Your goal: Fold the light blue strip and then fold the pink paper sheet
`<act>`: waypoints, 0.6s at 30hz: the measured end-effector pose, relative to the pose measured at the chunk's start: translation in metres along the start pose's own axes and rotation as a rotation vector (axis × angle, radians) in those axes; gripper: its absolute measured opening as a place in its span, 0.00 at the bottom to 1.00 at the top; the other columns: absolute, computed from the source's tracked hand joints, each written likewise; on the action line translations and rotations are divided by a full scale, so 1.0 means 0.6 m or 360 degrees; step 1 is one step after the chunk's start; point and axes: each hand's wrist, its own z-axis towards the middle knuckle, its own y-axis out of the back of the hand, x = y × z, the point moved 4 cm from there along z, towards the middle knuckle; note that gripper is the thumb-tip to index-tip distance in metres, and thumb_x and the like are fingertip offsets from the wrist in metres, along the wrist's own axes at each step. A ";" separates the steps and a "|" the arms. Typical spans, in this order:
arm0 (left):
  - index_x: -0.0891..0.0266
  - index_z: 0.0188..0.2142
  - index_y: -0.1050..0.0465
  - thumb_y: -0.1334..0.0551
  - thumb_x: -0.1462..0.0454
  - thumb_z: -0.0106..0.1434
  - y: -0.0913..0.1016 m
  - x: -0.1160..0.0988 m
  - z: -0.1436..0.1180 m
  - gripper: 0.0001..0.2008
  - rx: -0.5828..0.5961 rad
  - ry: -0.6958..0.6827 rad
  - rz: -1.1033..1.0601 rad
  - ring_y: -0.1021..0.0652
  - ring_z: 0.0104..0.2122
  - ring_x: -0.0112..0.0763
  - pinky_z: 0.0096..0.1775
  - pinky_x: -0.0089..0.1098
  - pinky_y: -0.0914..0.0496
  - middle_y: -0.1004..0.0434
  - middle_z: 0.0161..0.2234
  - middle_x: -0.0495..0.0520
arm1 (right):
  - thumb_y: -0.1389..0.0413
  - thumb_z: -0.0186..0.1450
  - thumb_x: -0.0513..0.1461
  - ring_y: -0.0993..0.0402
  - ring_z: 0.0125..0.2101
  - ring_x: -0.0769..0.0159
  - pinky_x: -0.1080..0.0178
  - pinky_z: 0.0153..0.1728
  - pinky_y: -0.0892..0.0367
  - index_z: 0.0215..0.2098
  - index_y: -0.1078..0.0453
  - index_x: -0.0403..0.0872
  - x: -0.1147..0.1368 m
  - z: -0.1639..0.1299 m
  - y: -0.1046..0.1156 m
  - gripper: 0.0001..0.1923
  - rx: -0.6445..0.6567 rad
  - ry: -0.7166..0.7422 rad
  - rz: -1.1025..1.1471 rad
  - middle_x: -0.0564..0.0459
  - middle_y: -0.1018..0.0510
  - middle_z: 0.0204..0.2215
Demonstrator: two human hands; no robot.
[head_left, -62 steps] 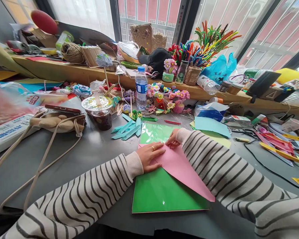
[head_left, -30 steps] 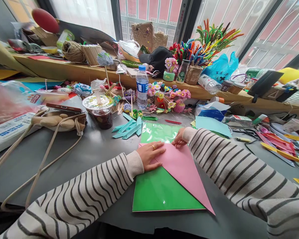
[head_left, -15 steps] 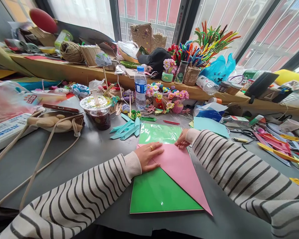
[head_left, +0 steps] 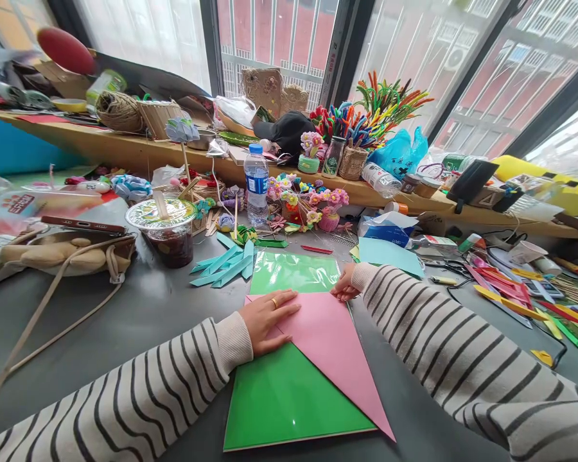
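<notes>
A pink paper (head_left: 332, 353), folded into a triangle, lies on a glossy green board (head_left: 279, 398) on the grey table (head_left: 139, 308). My left hand (head_left: 267, 317), a ring on one finger, rests flat on the paper's left part and holds it down. My right hand (head_left: 344, 289) presses with its fingertips on the paper's top edge near the right corner. Both arms wear striped sleeves.
Teal folded paper strips (head_left: 224, 260) lie left of the board. A lidded drink cup (head_left: 166, 228), a water bottle (head_left: 256, 183) and small craft flowers (head_left: 298, 199) stand behind. A bag with a phone (head_left: 72, 247) sits at the left. Coloured paper strips (head_left: 515, 292) are at the right.
My right hand has slid to the right along the pink paper's top edge, from the middle to the right corner. My left hand has stayed flat on the paper. The view shifted slightly.
</notes>
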 end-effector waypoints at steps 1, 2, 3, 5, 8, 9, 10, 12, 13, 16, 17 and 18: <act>0.64 0.50 0.45 0.50 0.54 0.54 0.000 0.000 0.000 0.26 0.0000 -0.0001 0.0002 0.43 0.51 0.40 0.51 0.41 0.46 0.45 0.52 0.62 | 0.43 0.49 0.32 0.30 0.17 0.73 0.73 0.20 0.33 0.20 0.33 0.37 -0.003 -0.001 0.002 0.03 -0.0012 -0.0006 0.0006 0.53 0.28 0.13; 0.64 0.50 0.45 0.50 0.54 0.54 0.001 0.000 0.000 0.26 0.0002 -0.0001 0.0004 0.43 0.51 0.40 0.51 0.41 0.46 0.45 0.52 0.62 | 0.43 0.49 0.32 0.31 0.17 0.74 0.73 0.19 0.33 0.20 0.33 0.37 -0.005 -0.001 0.004 0.03 -0.0020 -0.0011 0.0011 0.53 0.28 0.13; 0.64 0.49 0.45 0.50 0.54 0.54 0.001 -0.001 0.000 0.26 0.0005 -0.0001 0.0007 0.43 0.51 0.40 0.51 0.41 0.46 0.45 0.52 0.62 | 0.43 0.49 0.32 0.31 0.17 0.74 0.74 0.19 0.33 0.20 0.33 0.37 -0.006 -0.002 0.005 0.03 -0.0020 -0.0014 0.0017 0.53 0.28 0.13; 0.65 0.49 0.44 0.50 0.54 0.54 0.001 -0.001 0.000 0.26 0.0012 -0.0002 0.0012 0.43 0.52 0.40 0.51 0.40 0.46 0.45 0.52 0.62 | 0.42 0.48 0.32 0.31 0.16 0.74 0.74 0.19 0.33 0.20 0.33 0.37 -0.008 -0.004 0.007 0.04 -0.0006 -0.0020 0.0028 0.52 0.28 0.14; 0.64 0.50 0.45 0.50 0.53 0.54 0.001 -0.001 0.000 0.26 0.0015 0.0001 0.0016 0.43 0.52 0.40 0.51 0.41 0.46 0.45 0.52 0.61 | 0.42 0.47 0.32 0.32 0.15 0.75 0.74 0.19 0.33 0.19 0.33 0.37 -0.008 -0.009 0.009 0.05 0.0009 -0.0029 0.0037 0.52 0.28 0.13; 0.64 0.50 0.45 0.50 0.53 0.54 0.000 -0.001 0.000 0.26 0.0017 0.0001 0.0015 0.43 0.52 0.40 0.51 0.41 0.46 0.45 0.52 0.61 | 0.42 0.48 0.32 0.32 0.14 0.76 0.75 0.19 0.33 0.18 0.33 0.37 -0.008 -0.011 0.010 0.05 0.0007 -0.0031 0.0037 0.53 0.28 0.13; 0.64 0.50 0.45 0.50 0.54 0.54 0.000 -0.001 0.000 0.26 0.0017 0.0001 0.0014 0.43 0.52 0.40 0.51 0.41 0.46 0.45 0.52 0.61 | 0.42 0.48 0.32 0.33 0.14 0.76 0.75 0.19 0.34 0.18 0.33 0.37 -0.009 -0.013 0.011 0.05 0.0004 -0.0034 0.0034 0.53 0.29 0.12; 0.64 0.50 0.45 0.50 0.54 0.53 0.000 0.000 0.000 0.26 0.0019 0.0001 0.0010 0.43 0.52 0.40 0.51 0.41 0.46 0.45 0.52 0.61 | 0.43 0.49 0.32 0.33 0.14 0.76 0.74 0.19 0.34 0.19 0.33 0.36 -0.010 -0.014 0.013 0.04 0.0003 -0.0041 0.0031 0.53 0.29 0.12; 0.64 0.50 0.45 0.50 0.54 0.53 0.000 0.000 0.000 0.26 0.0020 0.0003 0.0008 0.43 0.52 0.40 0.51 0.41 0.47 0.45 0.52 0.61 | 0.43 0.49 0.32 0.33 0.14 0.75 0.74 0.19 0.34 0.18 0.33 0.36 -0.012 -0.014 0.014 0.04 0.0006 -0.0044 0.0030 0.52 0.29 0.12; 0.64 0.50 0.45 0.49 0.54 0.53 -0.001 0.001 -0.001 0.26 0.0025 0.0010 -0.0003 0.43 0.52 0.41 0.51 0.41 0.47 0.46 0.52 0.61 | 0.42 0.48 0.32 0.32 0.14 0.75 0.74 0.19 0.34 0.18 0.33 0.37 -0.016 -0.011 0.018 0.04 0.0020 -0.0042 0.0038 0.52 0.29 0.12; 0.63 0.50 0.45 0.49 0.54 0.53 -0.002 0.002 -0.001 0.26 0.0029 0.0013 -0.0006 0.43 0.52 0.41 0.51 0.42 0.47 0.46 0.52 0.61 | 0.42 0.48 0.32 0.32 0.14 0.75 0.74 0.20 0.34 0.18 0.33 0.37 -0.017 -0.009 0.019 0.05 0.0023 -0.0040 0.0040 0.52 0.29 0.12; 0.63 0.50 0.45 0.49 0.54 0.53 -0.002 0.002 -0.001 0.26 0.0033 0.0014 -0.0009 0.43 0.52 0.41 0.51 0.42 0.47 0.46 0.52 0.61 | 0.42 0.48 0.32 0.32 0.14 0.75 0.74 0.20 0.33 0.18 0.33 0.37 -0.018 -0.008 0.020 0.05 0.0027 -0.0042 0.0042 0.53 0.29 0.12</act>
